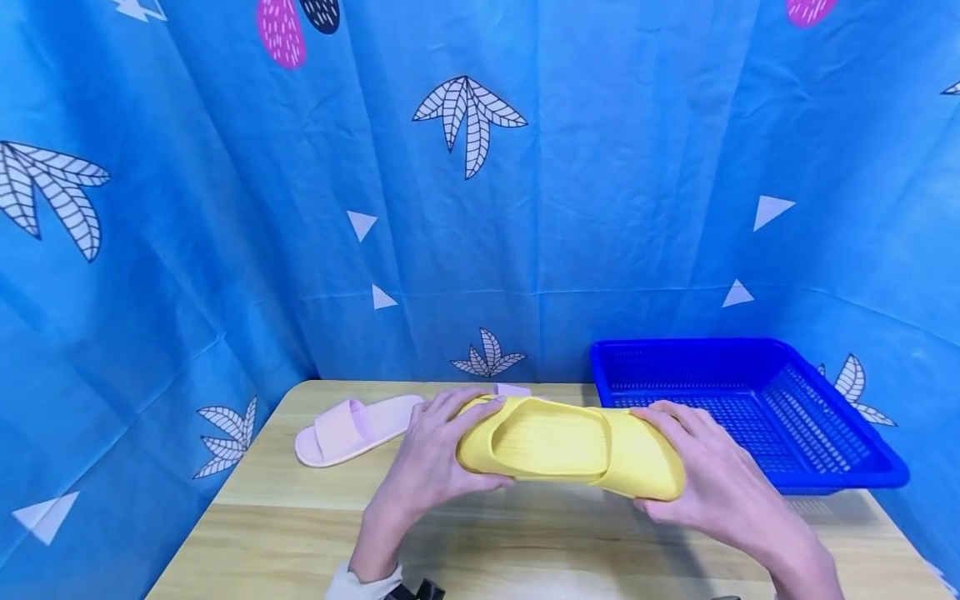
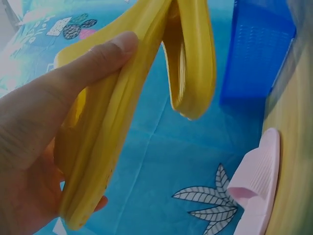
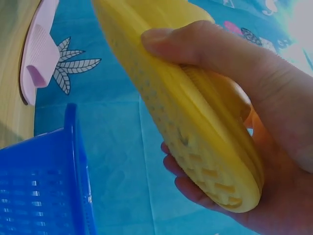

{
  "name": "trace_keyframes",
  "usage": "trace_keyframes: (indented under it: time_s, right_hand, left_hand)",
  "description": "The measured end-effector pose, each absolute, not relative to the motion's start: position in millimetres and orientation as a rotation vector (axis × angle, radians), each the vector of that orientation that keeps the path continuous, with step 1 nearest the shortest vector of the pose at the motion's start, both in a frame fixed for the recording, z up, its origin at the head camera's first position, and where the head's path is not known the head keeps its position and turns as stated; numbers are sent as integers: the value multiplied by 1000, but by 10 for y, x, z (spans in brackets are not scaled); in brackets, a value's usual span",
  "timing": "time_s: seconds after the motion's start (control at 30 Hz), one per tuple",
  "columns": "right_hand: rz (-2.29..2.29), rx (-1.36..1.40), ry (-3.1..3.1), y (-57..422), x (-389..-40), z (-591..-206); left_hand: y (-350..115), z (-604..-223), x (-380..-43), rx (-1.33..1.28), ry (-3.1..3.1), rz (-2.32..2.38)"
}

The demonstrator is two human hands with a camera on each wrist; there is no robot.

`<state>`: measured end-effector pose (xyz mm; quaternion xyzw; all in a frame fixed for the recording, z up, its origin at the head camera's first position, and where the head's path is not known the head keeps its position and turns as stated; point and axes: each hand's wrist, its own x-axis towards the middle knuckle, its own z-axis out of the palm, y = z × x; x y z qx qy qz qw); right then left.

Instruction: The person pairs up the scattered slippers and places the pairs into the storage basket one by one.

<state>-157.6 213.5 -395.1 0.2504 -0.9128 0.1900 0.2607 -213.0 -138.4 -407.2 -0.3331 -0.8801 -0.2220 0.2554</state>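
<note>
Held level above the table (image 1: 300,533) are yellow slippers (image 1: 555,437), apparently a pair fitted into each other. My left hand (image 1: 431,467) grips their left end, its thumb (image 2: 110,51) on the near side and the fingers wrapped behind. At the other end my right hand (image 1: 716,479) holds the toe, thumb on one side and fingers underneath. The right wrist view shows the patterned sole (image 3: 205,171) and the layered yellow edges. A pink slipper (image 1: 337,433) lies on the table beyond my left hand. Another pink slipper (image 1: 513,389) is mostly hidden behind the yellow ones.
A blue plastic basket (image 1: 862,479) with mesh walls stands at the back right of the table, just beyond my right hand. Behind and beside the table hangs a blue patterned curtain (image 1: 637,208).
</note>
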Motion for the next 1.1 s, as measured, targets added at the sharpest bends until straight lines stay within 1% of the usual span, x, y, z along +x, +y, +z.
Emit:
trace_keyframes:
  time_s: [0.43,1.1]
  right_hand:
    - [443,676,-2445,2093,-1586,-4010]
    - [503,692,-2446,2032,-1580,-3995]
  left_hand:
    - [-1276,-4135,-2146,-921,-2334,-593]
    - [-1204,-4191,-2165,-975,-2235,-646]
